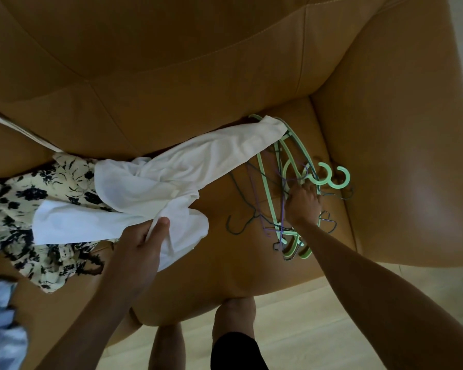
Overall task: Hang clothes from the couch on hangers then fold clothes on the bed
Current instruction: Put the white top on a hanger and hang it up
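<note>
Head view is showing the left hand [142, 244] pinching a fold of the white shirt [158, 177] between thumb and curled fingers, over the near part of the couch [171, 76] seat. Right hand [302, 204] is clenching its fingers round the hangers [268, 188], green ones tangled with thin wire ones, piled on the seat beside the right armrest. One sleeve is draping over the pile's far end; the shirt's left part is lying on a floral garment [24, 198]
</note>
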### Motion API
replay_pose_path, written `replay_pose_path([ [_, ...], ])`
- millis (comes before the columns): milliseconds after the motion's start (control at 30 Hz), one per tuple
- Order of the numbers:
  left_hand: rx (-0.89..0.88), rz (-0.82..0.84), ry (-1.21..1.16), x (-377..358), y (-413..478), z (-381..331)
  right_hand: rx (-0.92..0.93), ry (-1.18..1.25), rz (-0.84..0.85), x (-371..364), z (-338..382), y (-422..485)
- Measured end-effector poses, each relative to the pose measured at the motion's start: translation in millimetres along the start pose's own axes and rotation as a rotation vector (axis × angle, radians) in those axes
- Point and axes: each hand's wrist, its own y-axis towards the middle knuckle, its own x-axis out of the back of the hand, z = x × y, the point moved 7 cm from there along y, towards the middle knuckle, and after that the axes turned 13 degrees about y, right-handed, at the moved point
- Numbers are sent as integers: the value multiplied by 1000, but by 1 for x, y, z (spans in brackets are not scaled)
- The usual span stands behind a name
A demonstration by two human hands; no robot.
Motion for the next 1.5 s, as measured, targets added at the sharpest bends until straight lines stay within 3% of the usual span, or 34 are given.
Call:
replay_pose_path([
  [200,-11,-93,-23,36,-18,-5,-12,212,133,29,-4,-26],
  [400,29,-180,-110,95,-52,-22,-70,577,382,99,13,-76],
  [567,51,-149,-265,140,-84,-49,124,858,404,191,107,-159],
  [700,7,-135,-334,190,-126,-102,424,889,294,244,203,-226],
  [833,-17,-288,-543,259,-162,-129,717,870,175,285,281,-287],
  [933,-171,-489,-598,314,-188,-135,842,850,96,305,313,-320],
  [1000,-349,-588,-493,342,-209,-145,865,855,106,310,325,-331],
  [1100,-579,-624,-278,368,-241,-173,805,846,114,312,333,-339],
  [1200,-732,-627,-124,390,-271,-194,724,931,-95,328,331,-344],
  [1233,-769,-624,-77,396,-278,-201,642,971,-95,328,331,-339],
  [1267,-803,-625,-33,402,-287,-207,539,1022,13,323,335,-334],
  [1333,-845,-624,27,411,-301,-217,349,1151,395,301,356,-333],
  [1400,-870,-623,50,421,-310,-224,275,1304,673,291,384,-342],
  [1500,-887,-614,42,436,-317,-225,354,1558,740,312,410,-350],
])
